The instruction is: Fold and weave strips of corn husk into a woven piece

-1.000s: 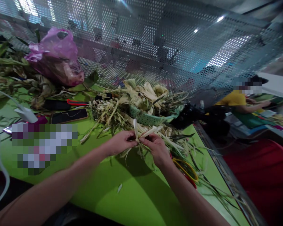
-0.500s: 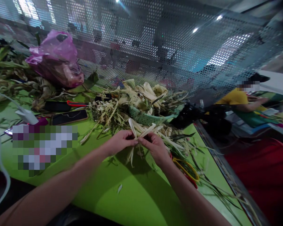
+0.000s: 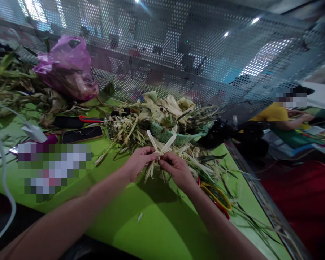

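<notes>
Between my two hands is a small bundle of pale corn husk strips (image 3: 168,143), crossed in the middle with ends fanning up and down. My left hand (image 3: 141,160) pinches it from the left near the crossing. From the right, my right hand (image 3: 177,169) grips the same spot with thumb and fingertips. The crossing itself is partly covered by my fingers. Just behind lies a green perforated basket (image 3: 168,137) heaped with dry husks (image 3: 173,108). Loose husk scraps (image 3: 124,133) surround it on the green table (image 3: 119,220).
A pink plastic bag (image 3: 67,68) stands back left beside dried leaves (image 3: 5,86). A phone (image 3: 82,134), a white charger (image 3: 34,133) and a cable lie left. Yellow-and-red-handled scissors (image 3: 219,196) rest by my right forearm. A perforated metal screen (image 3: 151,54) rises behind; a person in yellow (image 3: 272,112) sits right.
The husk bundle has turned a little in my fingers, its upper strips now standing more upright in a V. Both hands stay closed on it. The view has shifted slightly.
</notes>
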A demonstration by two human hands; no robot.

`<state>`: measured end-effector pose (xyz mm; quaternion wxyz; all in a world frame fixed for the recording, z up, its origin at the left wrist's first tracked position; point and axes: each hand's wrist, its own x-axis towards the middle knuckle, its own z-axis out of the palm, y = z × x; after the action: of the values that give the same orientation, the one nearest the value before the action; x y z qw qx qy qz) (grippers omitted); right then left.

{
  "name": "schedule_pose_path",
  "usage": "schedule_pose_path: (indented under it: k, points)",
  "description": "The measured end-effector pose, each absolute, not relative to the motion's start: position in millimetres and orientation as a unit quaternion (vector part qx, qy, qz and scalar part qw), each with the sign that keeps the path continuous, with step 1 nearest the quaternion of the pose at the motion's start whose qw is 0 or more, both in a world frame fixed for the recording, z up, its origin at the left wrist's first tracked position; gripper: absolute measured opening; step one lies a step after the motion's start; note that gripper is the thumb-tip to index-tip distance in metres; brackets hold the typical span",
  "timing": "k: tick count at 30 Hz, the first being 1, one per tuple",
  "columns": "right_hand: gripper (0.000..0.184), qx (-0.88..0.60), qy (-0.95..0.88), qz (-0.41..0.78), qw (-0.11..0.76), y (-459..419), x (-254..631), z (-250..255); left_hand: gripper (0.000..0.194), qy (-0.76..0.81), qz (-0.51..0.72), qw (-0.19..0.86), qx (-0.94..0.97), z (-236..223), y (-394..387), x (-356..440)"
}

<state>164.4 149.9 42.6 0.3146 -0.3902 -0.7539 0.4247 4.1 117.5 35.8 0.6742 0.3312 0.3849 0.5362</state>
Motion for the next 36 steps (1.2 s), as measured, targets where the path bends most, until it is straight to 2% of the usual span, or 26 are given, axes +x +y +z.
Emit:
schedule_pose_path:
  k: [3, 11, 18, 25, 33, 36]
  points:
    - [0.022, -0.401, -0.748, 0.421, 0.32, 149.2, 165.4, 46.3, 0.029, 0.382, 0.529, 0.68, 0.334, 36.9, 117.8, 4.5]
    - [0.022, -0.398, -0.632, 0.529, 0.402, 156.4, 172.1, 41.5, 0.024, 0.4, 0.472, 0.615, 0.489, 34.8, 118.7, 2.6]
    - [0.019, -0.405, -0.632, 0.526, 0.4, 152.7, 170.5, 40.1, 0.021, 0.416, 0.414, 0.583, 0.561, 31.2, 120.6, -2.2]
    - [0.024, -0.406, -0.614, 0.542, 0.406, 154.8, 169.0, 44.0, 0.018, 0.437, 0.376, 0.487, 0.656, 31.1, 123.5, 1.0]
    - [0.021, -0.418, -0.622, 0.505, 0.428, 151.1, 166.8, 36.1, 0.014, 0.424, 0.381, 0.498, 0.654, 29.0, 117.7, 7.6]
    - [0.022, -0.423, -0.612, 0.511, 0.431, 151.7, 166.1, 38.7, 0.013, 0.415, 0.391, 0.563, 0.598, 30.6, 116.3, 8.0]
